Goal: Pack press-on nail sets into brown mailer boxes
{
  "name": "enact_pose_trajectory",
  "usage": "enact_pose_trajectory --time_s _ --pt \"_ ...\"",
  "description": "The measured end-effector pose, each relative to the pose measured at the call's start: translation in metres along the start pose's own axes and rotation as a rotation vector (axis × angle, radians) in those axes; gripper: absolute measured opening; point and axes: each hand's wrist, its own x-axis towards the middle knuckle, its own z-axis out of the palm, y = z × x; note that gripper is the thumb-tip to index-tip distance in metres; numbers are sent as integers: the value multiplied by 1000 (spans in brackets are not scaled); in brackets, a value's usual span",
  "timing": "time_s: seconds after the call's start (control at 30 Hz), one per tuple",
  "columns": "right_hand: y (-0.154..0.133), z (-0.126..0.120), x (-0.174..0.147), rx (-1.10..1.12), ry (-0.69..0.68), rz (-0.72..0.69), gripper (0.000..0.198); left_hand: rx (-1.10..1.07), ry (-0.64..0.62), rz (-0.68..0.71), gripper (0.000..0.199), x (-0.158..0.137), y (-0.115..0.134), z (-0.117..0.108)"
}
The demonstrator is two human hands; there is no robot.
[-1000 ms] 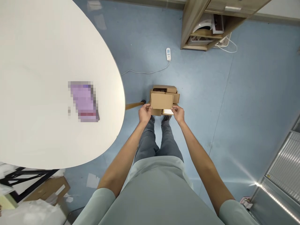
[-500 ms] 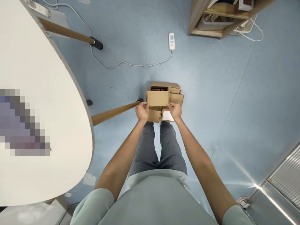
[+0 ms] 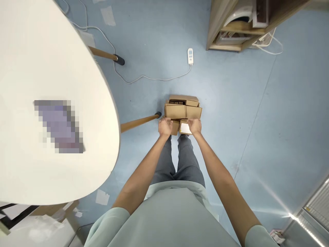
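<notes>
Several brown cardboard boxes are gathered on the floor before my feet. My left hand is at the near left corner of a closed box, its fingers loosely curled; contact is hard to make out. Beside that box, on the right, stands a similar box. My right hand is over the right part of a nearer box with a white label, fingers bent and apparently holding nothing. Another near box is partly covered by my left hand. Behind, a box with a raised flap shows dark contents.
A white table with a pixelated item on it fills the left side; its wooden leg ends close to the boxes. A white power strip and its cable lie beyond. A wooden shelf stands at the far right.
The closed box held between both hands has come down level with the box on its right. My hands have moved slightly nearer my body and let go of it. The view has shifted left.
</notes>
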Motion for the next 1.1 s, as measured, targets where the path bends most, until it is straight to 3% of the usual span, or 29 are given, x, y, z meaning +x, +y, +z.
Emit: enact_pose_trajectory --time_s 0.3,0.57,0.83,0.97,1.1 --pt "-33 -109 -124 256 116 -144 19 -89 38 233 14 -137 84 -72" --pt "-35 -165 -204 442 159 -170 28 -221 127 333 16 -233 107 -126" --pt "-53 -172 -275 565 264 -231 26 -350 160 363 15 -304 87 -166" --pt "-79 -166 -312 586 278 -277 25 -478 117 350 22 -333 54 -190" --pt "-116 -152 -354 577 308 -343 27 -583 129 366 29 -358 6 -227"
